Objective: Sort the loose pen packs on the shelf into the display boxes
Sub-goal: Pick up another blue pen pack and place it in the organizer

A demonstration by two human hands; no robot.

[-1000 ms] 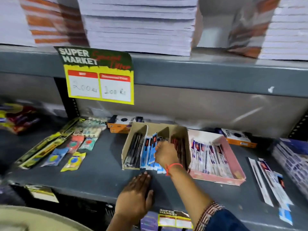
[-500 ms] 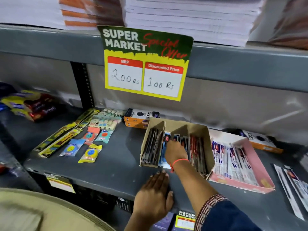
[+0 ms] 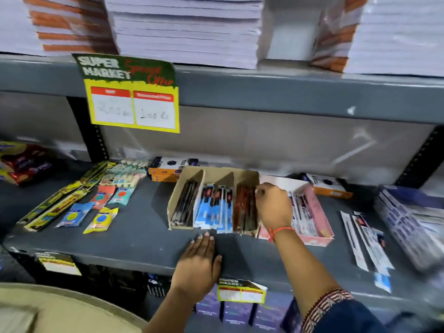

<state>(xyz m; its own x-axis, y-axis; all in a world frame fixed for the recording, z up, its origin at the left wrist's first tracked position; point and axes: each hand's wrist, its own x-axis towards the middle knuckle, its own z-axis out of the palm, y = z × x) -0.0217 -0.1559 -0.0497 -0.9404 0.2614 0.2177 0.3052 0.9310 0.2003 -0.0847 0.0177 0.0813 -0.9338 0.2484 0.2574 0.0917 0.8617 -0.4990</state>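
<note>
My left hand (image 3: 197, 265) lies flat, fingers together, on the grey shelf (image 3: 134, 239), just before the cardboard display box (image 3: 211, 198). My right hand (image 3: 274, 207), fingers curled, touches its red pen packs (image 3: 245, 210); grip unclear. Loose pen packs (image 3: 365, 239) lie further right.

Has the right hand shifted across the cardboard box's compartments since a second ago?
Yes. The right hand moved rightward, from over the middle compartment of blue packs to the right end of the cardboard box, beside the red packs.
</note>
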